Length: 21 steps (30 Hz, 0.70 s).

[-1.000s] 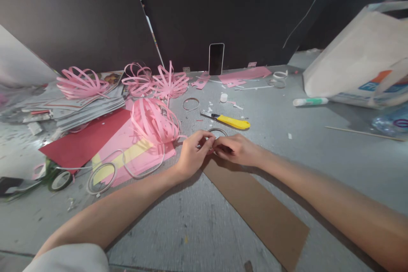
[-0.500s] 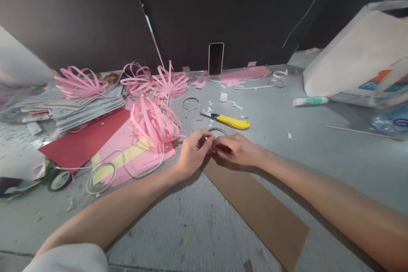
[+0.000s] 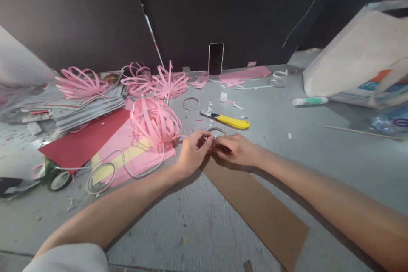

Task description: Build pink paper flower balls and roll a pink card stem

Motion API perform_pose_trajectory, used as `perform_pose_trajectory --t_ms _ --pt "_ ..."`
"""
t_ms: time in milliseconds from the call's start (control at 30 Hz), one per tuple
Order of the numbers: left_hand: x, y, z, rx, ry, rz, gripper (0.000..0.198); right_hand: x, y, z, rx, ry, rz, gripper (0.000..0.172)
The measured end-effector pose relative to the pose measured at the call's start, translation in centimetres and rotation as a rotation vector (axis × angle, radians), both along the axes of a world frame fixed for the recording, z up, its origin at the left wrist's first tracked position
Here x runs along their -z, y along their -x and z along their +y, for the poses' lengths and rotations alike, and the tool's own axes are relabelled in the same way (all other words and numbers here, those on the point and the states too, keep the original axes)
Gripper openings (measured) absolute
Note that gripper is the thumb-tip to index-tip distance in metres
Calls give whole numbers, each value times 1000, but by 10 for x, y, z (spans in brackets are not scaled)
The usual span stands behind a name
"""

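Observation:
My left hand (image 3: 194, 153) and my right hand (image 3: 238, 149) meet fingertip to fingertip, both closed in a pinch. A small reddish-pink bit shows between them, too hidden to name. Under my hands lies the top end of a brown cardboard strip (image 3: 258, 206), slanting down to the right. Just behind my fingers is a thin ring (image 3: 217, 130), partly covered. A yellow utility knife (image 3: 233, 121) rests beyond it, blade to the left. Left of my left hand sits a ball of looped pink paper strips (image 3: 153, 120); a thin pink end reaches toward that hand.
More pink strip loops (image 3: 170, 83) stand at the back left, near stacked papers (image 3: 89, 108). Red paper (image 3: 87, 140), green-handled scissors (image 3: 59, 180) and wire coils (image 3: 101, 178) lie at left. A phone (image 3: 216, 58) leans on the black panel. At right are a glue stick (image 3: 310, 101) and white bag (image 3: 350, 55).
Almost nothing differs. My hands stay pinched together in the same place, with only tiny finger shifts, and the pink ball beside them has moved very slightly.

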<state>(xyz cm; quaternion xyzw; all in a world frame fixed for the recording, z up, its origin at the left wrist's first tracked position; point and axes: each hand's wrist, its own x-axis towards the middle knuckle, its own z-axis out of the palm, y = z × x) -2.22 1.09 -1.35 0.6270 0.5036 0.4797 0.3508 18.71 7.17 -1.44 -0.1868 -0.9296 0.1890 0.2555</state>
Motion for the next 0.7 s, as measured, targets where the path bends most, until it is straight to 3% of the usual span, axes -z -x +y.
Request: perform_pose_trajectory --t_ms 333,467,700 --pt "-2 -1 -1 2 47 -76 23 -1 -1 0 -18 -13 18 7" --pt "-8 -2 -4 -5 83 -123 25 -2 -4 -1 -8 95 116 9" --pt "-5 -5 -6 46 81 -78 20 -6 -3 -5 302 241 427 16"
